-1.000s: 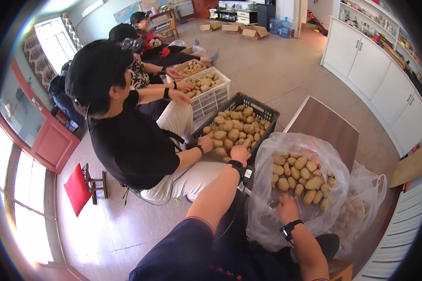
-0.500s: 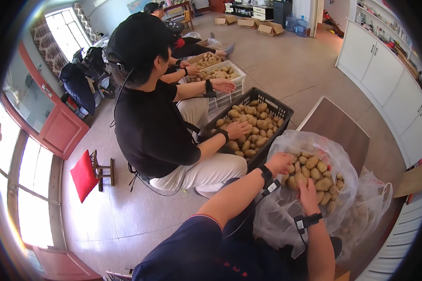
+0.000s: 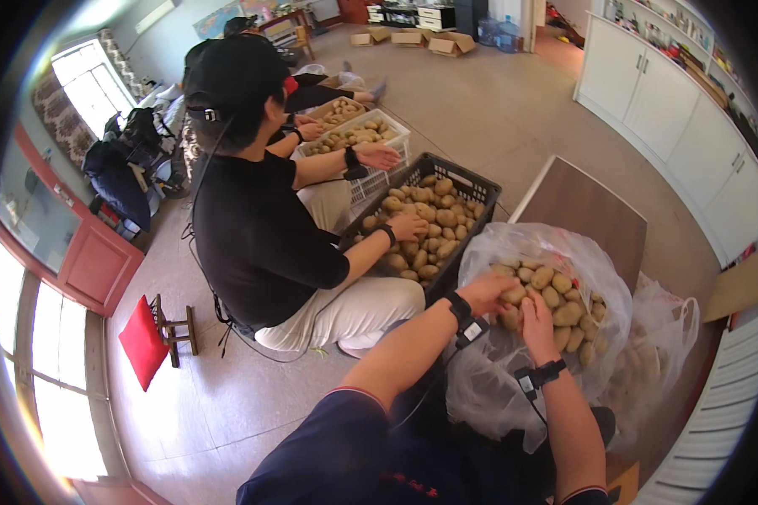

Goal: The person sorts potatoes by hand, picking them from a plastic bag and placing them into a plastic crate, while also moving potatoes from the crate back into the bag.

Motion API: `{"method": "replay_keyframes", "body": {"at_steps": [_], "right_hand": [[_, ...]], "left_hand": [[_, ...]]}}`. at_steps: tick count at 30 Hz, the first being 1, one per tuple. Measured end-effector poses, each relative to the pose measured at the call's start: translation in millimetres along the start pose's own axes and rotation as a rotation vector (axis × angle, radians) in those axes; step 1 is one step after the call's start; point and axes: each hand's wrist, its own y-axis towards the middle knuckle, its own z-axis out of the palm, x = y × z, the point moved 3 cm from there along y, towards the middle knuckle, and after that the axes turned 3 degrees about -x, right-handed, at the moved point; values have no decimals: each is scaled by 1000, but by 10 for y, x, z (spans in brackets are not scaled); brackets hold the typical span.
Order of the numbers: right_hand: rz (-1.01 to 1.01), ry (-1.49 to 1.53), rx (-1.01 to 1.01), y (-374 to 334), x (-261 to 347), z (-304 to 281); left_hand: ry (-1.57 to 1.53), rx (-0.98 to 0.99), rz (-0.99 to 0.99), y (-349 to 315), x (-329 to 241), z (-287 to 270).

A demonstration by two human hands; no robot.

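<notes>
A translucent plastic bag gapes in front of me, filled with yellow-brown potatoes. Both my hands are inside its mouth, close together. Fingers of my left hand curl over a potato at the bag's left side. Just to its right, my right hand is closed, thumb up, around a potato mostly hidden by the fingers. Dark bands with small boxes circle both wrists.
Beside me, a person in a black shirt reaches into a black crate of potatoes. White crates with potatoes stand beyond. A brown board lies past the bag; another plastic bag sits right. A red-cushioned stool is at left.
My right hand has moved left and up, toward my left hand. The view has shifted, so the room appears slightly displaced. The neighbour's hands stay near the black crate.
</notes>
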Motion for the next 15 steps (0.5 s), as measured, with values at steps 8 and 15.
{"method": "replay_keyframes", "body": {"at_steps": [8,15], "right_hand": [[-65,-424,-34,-278,-311,-312],[-95,-787,-285,-385,-568,-792]], "left_hand": [[-411,-405,-19,-85,-73,-510],[881,-570,576,-70,152,-1170]]}}
